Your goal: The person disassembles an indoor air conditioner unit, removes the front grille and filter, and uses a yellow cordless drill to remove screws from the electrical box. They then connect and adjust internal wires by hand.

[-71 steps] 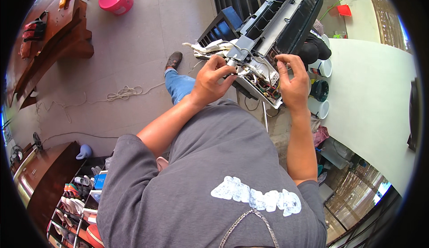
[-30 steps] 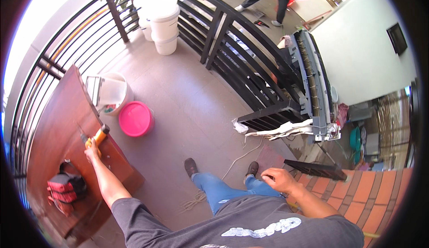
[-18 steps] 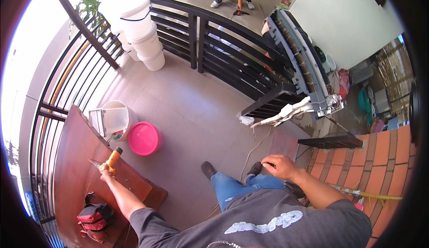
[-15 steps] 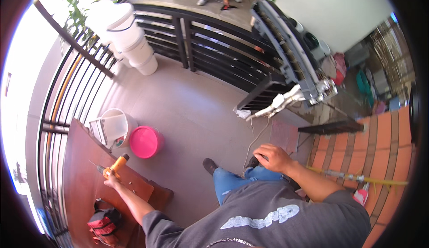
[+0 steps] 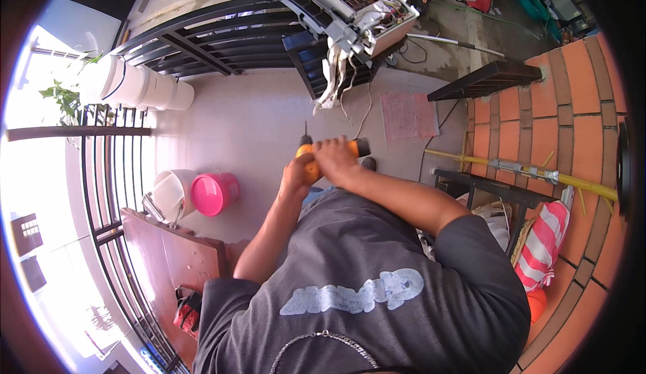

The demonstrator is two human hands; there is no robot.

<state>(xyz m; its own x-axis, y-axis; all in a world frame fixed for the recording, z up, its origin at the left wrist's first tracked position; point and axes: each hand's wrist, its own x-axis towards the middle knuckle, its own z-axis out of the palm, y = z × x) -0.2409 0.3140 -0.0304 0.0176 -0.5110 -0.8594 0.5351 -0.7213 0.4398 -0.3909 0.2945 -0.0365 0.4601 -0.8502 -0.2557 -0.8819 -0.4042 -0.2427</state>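
both hands are clamped on an orange drill (image 5: 323, 153) held out from the chest: left hand (image 5: 296, 172) round its grip, right hand (image 5: 334, 160) over its body. its bit points up. a pink bucket (image 5: 214, 193) stands on the floor to the left.

I see both hands closed on an orange screwdriver (image 5: 316, 155) in front of the chest: the left hand (image 5: 297, 174) grips its handle from below, the right hand (image 5: 334, 159) lies over the top. Its dark tip points away. Farther off, an opened appliance (image 5: 336, 4) with loose wires rests on black railing. To the left stands a pink bucket (image 5: 214, 193) beside a white bucket (image 5: 171, 194).
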